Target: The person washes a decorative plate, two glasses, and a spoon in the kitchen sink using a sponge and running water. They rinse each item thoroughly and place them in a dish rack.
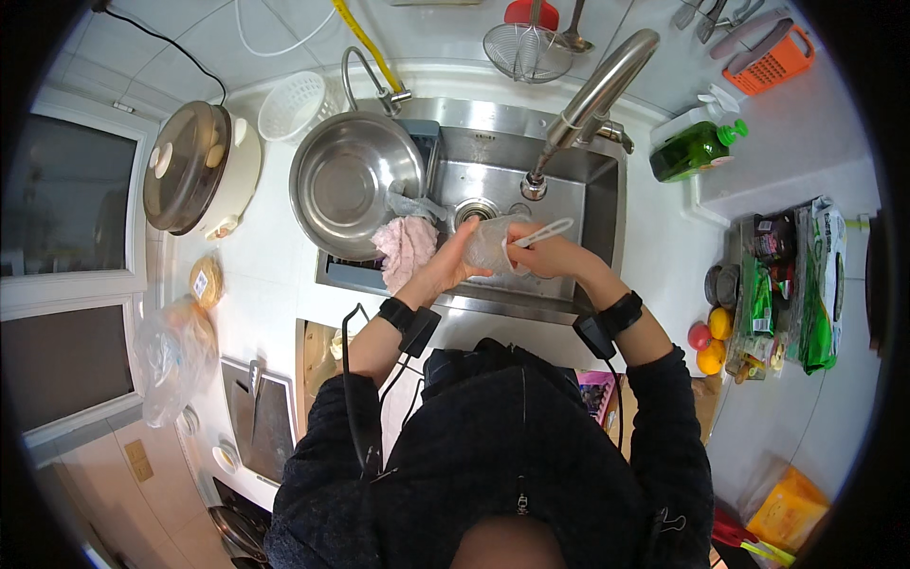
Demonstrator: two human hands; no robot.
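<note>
Over the stainless steel sink, my left hand grips a translucent container by its side. The container lies tilted, its mouth towards my right hand. That hand is closed around a white plastic handle, whose free end sticks out above my fingers. Whatever is at the handle's other end is hidden by my fingers and the container. Just left of my left hand, a pink cloth hangs over the sink's front edge. Beside it rests a large steel basin, with a crumpled translucent piece at its rim.
The curved faucet reaches over the sink behind my hands. A green soap bottle stands on the right; fruit lies nearer. An electric pot, a plastic bag and a knife on a cutting board are on the left.
</note>
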